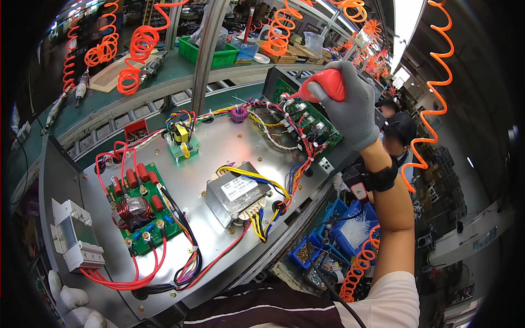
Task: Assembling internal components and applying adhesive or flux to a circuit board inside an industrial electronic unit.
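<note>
In my grey-gloved right hand [350, 104] is a red squeeze bottle [324, 86], fingers wrapped round it. Its narrow tip points down-left at connectors on a green circuit board [306, 121] on the chassis's far right panel. At lower left, pale gloved fingers of my left hand [75, 299] curl against the side panel of the metal chassis [180, 224]; the rest of that hand is hidden. On the chassis sit a transformer [235, 192], a green board with red components [143, 205], a small board with a yellow coil [179, 135] and a purple toroid [238, 113].
Bundled coloured wires [309, 153] run along the chassis edges. Blue bins [342, 224] of small parts stand to the right. Beyond the chassis are a metal post [205, 65], a green crate [210, 54] and hanging orange coiled hoses [139, 49]. Another person [398, 134] is at right.
</note>
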### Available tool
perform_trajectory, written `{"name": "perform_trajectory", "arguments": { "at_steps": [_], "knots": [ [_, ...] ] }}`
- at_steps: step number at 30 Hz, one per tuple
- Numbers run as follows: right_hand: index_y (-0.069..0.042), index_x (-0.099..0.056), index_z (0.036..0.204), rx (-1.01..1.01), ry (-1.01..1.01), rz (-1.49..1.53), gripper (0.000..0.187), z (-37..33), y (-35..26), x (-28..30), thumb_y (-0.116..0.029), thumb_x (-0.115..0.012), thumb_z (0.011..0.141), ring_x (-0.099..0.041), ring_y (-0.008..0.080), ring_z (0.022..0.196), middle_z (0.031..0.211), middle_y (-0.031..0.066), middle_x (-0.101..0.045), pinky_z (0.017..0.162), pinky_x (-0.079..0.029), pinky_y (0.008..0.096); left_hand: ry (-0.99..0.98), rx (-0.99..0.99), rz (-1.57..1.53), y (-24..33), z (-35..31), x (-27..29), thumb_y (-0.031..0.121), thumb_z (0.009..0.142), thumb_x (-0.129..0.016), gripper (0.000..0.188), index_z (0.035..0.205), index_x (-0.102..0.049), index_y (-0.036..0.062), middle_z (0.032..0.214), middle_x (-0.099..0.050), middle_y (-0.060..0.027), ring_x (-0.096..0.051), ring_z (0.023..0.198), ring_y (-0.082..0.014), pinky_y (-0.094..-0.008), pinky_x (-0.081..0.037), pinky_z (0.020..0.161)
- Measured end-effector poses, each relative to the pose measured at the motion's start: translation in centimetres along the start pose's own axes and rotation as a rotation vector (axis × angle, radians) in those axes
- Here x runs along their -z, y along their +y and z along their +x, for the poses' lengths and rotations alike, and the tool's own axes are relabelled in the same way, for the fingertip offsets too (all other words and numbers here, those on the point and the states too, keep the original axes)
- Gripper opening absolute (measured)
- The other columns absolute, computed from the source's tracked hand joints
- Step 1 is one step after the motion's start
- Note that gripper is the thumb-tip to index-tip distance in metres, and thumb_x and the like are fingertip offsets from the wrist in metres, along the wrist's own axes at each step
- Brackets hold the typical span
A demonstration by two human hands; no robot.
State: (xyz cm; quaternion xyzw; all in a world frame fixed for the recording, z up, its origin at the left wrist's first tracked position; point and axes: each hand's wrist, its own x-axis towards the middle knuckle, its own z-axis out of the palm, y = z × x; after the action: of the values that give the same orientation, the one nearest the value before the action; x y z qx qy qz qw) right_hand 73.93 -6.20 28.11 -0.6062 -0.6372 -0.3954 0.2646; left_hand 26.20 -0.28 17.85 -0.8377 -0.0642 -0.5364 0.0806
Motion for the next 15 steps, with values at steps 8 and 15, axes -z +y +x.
{"name": "perform_trajectory", "arguments": {
  "at_steps": [8,15],
  "knots": [
    [-0.010,-0.058,0.102,0.050,-0.036,-0.059,0.039,0.1,-1.4,0.4,-0.026,-0.083,0.077,-0.069,0.0349,0.071,0.077,0.0141,-0.067,0.060,-0.054,0.0405,-0.003,0.020,0.012,0.1,-0.1,0.0,0.014,0.098,-0.051,0.018,0.100,-0.057,-0.0032,0.084,-0.057,-0.0149,-0.059,0.078,-0.0312,-0.0590,-0.048,0.094],
    [-0.010,-0.058,0.102,0.064,-0.038,-0.070,0.039,-0.1,-1.5,0.5,-0.027,-0.083,0.078,-0.069,0.0349,0.071,0.076,0.0133,-0.067,0.059,-0.054,0.0409,0.013,0.005,0.009,0.0,-0.2,-0.2,0.014,0.098,-0.051,0.019,0.097,-0.058,-0.0039,0.083,-0.057,-0.0154,-0.059,0.076,-0.0312,-0.0589,-0.048,0.093]
  ]
}}
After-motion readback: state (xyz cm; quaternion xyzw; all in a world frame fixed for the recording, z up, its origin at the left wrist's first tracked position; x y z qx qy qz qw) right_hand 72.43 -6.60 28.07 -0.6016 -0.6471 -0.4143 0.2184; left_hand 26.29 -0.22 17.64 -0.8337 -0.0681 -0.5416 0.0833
